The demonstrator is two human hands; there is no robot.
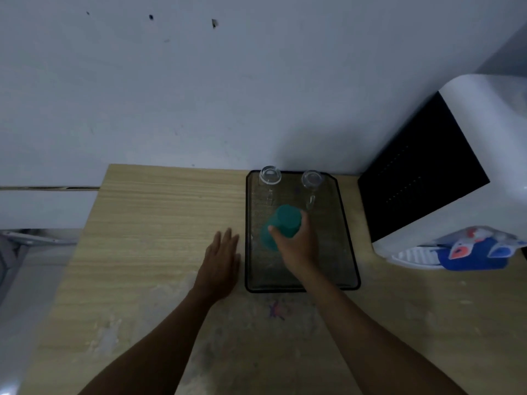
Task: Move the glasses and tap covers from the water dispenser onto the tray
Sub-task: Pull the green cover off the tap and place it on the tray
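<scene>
A black mesh tray (346, 240) lies on the wooden table beside the water dispenser (445, 172). Two clear glasses stand upside down at the tray's far end, one at the left (269, 174) and one at the right (312, 178). My right hand (299, 243) is shut on a teal cup (281, 228), held upside down and tilted over the middle of the tray. My left hand (221, 260) rests flat on the table just left of the tray, fingers spread, holding nothing. The dispenser's taps (482, 246) at the right show red and blue parts above a white drip tray.
The wooden table (148, 229) stretches left of the tray up to a white wall. The dispenser's black side panel (422, 172) stands close to the tray's right edge. A blue cloth or pad (470, 259) lies at the drip tray.
</scene>
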